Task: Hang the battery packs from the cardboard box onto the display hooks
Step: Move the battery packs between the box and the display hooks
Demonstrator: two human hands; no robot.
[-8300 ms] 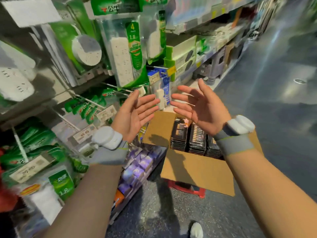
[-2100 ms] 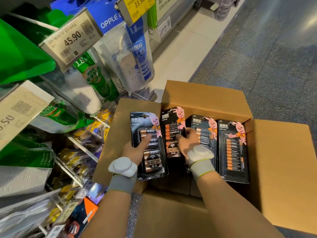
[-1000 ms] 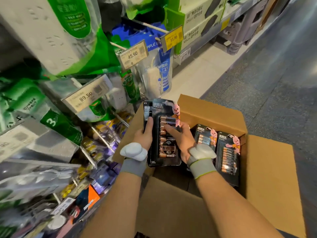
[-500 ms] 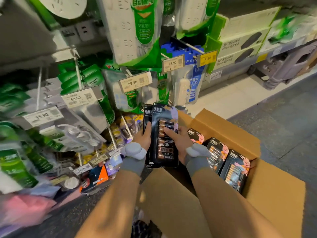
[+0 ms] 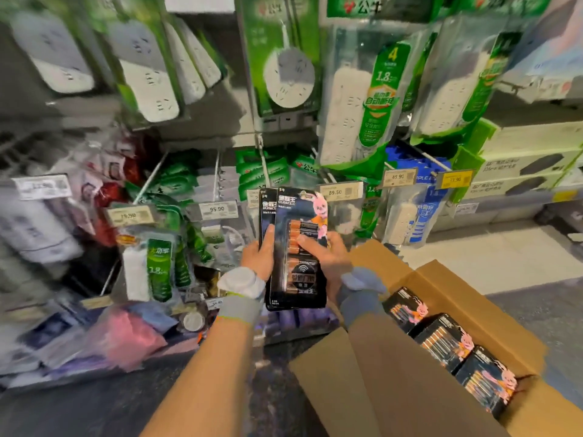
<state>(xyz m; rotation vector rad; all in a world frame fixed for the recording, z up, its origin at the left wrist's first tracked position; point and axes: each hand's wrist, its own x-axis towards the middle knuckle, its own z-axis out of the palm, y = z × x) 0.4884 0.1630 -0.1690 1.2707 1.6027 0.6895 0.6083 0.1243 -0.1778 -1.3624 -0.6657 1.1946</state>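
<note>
A small stack of black battery packs (image 5: pixel 295 279) with a pink rabbit on the card stands upright in front of the shelf. My left hand (image 5: pixel 260 257) grips its left edge, thumb on the front. My right hand (image 5: pixel 328 252) grips its right side, thumb across the batteries. The open cardboard box (image 5: pixel 441 279) sits at the lower right, apart from the stack. Several more battery packs (image 5: pixel 441 342) stand in rows inside it. Metal display hooks (image 5: pixel 151 181) with price tags stick out of the shelf behind the stack.
Power strips in green packaging (image 5: pixel 372 102) hang above and around the stack. Price tags (image 5: pixel 217 209) sit on the hook ends at hand height. Mixed small goods (image 5: pixel 126 335) fill the low left shelf. Boxed goods (image 5: pixel 530 159) are stacked at the right, above pale floor (image 5: pixel 473 257).
Both hands lifted the stack of battery packs out of the box and up toward the shelf. My view swung left and up, so the box now lies at the lower right.
</note>
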